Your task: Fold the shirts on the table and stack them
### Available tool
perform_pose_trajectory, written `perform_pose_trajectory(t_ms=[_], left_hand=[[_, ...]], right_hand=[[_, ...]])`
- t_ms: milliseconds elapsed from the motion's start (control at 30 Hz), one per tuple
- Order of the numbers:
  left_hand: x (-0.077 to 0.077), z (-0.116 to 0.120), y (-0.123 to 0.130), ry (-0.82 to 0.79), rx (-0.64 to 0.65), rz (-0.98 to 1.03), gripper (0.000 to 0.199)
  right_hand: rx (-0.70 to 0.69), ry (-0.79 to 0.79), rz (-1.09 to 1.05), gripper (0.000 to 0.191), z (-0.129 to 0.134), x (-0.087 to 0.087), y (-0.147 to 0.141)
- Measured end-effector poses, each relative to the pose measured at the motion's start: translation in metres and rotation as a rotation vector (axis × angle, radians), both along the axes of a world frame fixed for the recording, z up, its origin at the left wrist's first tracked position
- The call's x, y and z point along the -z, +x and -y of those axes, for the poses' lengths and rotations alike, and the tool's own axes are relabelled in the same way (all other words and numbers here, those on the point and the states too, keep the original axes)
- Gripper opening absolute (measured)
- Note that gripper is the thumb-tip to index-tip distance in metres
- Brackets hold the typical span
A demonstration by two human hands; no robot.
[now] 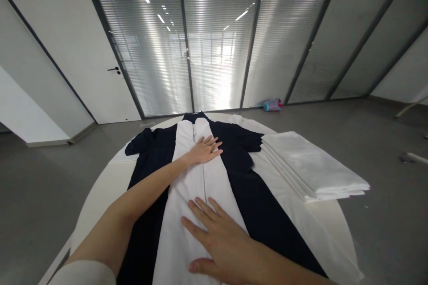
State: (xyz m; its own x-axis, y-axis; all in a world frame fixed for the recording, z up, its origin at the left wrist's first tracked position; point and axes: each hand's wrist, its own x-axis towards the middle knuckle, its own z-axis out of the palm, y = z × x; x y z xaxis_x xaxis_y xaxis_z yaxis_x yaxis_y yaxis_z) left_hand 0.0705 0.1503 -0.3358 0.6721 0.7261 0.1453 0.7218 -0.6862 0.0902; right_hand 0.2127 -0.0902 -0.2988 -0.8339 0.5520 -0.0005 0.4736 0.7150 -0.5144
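A navy garment with short sleeves, looking like a dress (pixel 267 205), is spread on a round white table (pixel 96 196), collar at the far edge. Down its middle runs a white front panel (pixel 182 200) with a centre seam. My left hand (pixel 203 149) lies on the upper part of that panel, fingers stretched toward the right and reaching the navy edge. Nearer to me, my right hand (pixel 217 236) is over the lower panel with its fingers spread; whether the whole palm touches the cloth I cannot tell. Neither hand holds anything.
Folded white cloths (pixel 310 164) lie stacked at the table's right, overhanging its edge. White fabric (pixel 301 213) lies partly beneath the garment. Beyond the table stand a glass partition (pixel 217 53) and a white door (pixel 110 93). A blue and red object (pixel 272 105) rests on the floor.
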Motion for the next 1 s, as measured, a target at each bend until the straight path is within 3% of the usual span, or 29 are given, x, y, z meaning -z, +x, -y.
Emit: perform_pose_trajectory(t_ms=[100,200,267,367,467,533,700,833,1000], left_hand=[[-0.005,0.006,-0.004,0.059,0.000,0.111,0.048],[-0.013,0.030,-0.013,0.109,0.006,0.286,0.045],[-0.019,0.058,-0.025,0.106,0.049,0.357,0.043],[-0.034,0.109,-0.053,0.066,0.172,0.354,0.042],[-0.049,0.159,-0.092,0.019,0.266,0.213,0.045],[-0.054,0.188,-0.119,0.017,0.251,0.092,0.048],[-0.052,0.246,-0.157,-0.022,0.213,-0.091,0.071],[-0.050,0.272,-0.148,-0.093,0.292,-0.135,0.073],[-0.043,0.283,-0.137,-0.106,0.354,-0.123,0.064]], right_hand=[[-0.023,0.073,0.000,0.075,0.000,0.005,0.000],[-0.003,0.210,-0.056,0.051,0.000,0.005,0.003],[0.040,0.312,-0.131,0.042,-0.001,-0.003,0.008],[0.085,0.447,-0.271,0.047,-0.004,-0.022,0.019],[0.109,0.533,-0.344,0.046,-0.007,-0.041,0.037],[0.102,0.579,-0.305,0.044,-0.006,-0.046,0.051],[-0.022,0.688,-0.064,0.049,0.000,-0.026,0.078],[-0.150,0.646,0.068,0.051,0.005,-0.008,0.087],[-0.174,0.529,0.112,0.055,0.010,-0.004,0.096]])
